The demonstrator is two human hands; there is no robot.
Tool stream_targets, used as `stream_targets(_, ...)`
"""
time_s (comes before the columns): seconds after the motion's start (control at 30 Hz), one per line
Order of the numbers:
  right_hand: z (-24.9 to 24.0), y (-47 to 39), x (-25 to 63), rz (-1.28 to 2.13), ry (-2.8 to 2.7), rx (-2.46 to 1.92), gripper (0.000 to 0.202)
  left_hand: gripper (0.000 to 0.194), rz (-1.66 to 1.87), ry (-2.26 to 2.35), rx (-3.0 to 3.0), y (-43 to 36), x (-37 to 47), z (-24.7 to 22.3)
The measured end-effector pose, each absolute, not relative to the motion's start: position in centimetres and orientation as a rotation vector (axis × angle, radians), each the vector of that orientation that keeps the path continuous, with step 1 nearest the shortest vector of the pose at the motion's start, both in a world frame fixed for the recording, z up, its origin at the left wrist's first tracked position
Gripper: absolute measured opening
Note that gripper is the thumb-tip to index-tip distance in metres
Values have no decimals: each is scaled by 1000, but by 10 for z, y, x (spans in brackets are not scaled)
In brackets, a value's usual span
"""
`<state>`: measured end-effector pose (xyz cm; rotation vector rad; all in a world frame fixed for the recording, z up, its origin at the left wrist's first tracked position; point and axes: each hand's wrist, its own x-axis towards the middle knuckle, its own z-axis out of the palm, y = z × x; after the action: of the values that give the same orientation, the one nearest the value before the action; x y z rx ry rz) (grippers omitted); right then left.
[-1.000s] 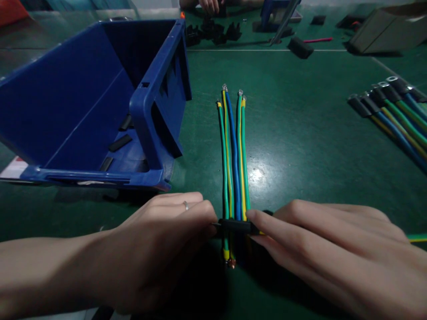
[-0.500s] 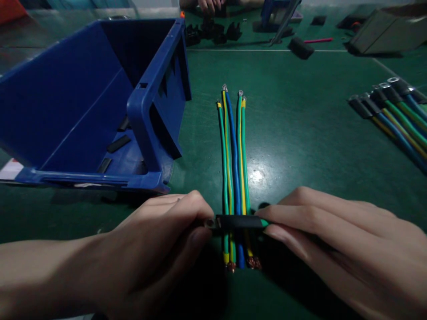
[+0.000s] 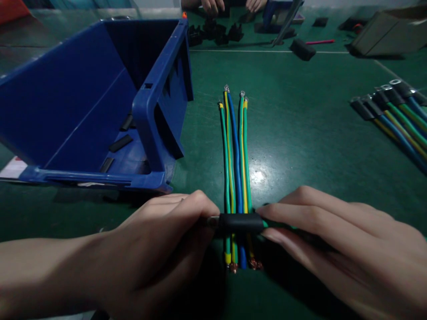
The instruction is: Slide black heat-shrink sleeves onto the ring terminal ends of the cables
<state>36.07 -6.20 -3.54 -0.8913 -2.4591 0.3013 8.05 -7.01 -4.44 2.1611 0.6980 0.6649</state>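
Note:
A black sleeve [image 3: 242,223] lies across one wire, with a metal lug [image 3: 212,221] showing at its left end and green insulation at its right. My left hand [image 3: 170,240] pinches the lug between thumb and forefinger. On the other side, my right hand [image 3: 320,231] is closed on the green wire, fingertips against the sleeve's right end. Beneath the sleeve several loose wires [image 3: 237,164], green-yellow and blue, run lengthwise on the table, lugs at their far ends and some bare copper at the near ends.
A blue bin [image 3: 150,129] with black sleeves [image 3: 120,143] inside stands at left. Sleeved wires [image 3: 396,120] lie at right. At the back are a cardboard box [image 3: 390,33], a black block [image 3: 302,49], a pink stick [image 3: 320,42] and another person's hands [image 3: 213,5].
The sleeve has turned slightly and its right end sits closer to my right fingertips. At the back, a second hand of the other person has come into view.

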Motion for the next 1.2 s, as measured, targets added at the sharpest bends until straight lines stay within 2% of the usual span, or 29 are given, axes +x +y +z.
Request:
stream_targets(0.3,-41,-66,366,203,-2512,-871,22,32,642,663,2208,-68,82,-38)
stream_targets(0.63,-39,-62,362,167,-2496,-864,23,28,612,678,2236,-67,83,-38)
stream_targets(1.0,-41,-67,365,190,-2492,-877,14,17,662,667,2299,-68,83,-36)
stream_targets(1.2,-39,-66,364,159,-2506,-862,17,13,645,692,2401,-67,81,-36)
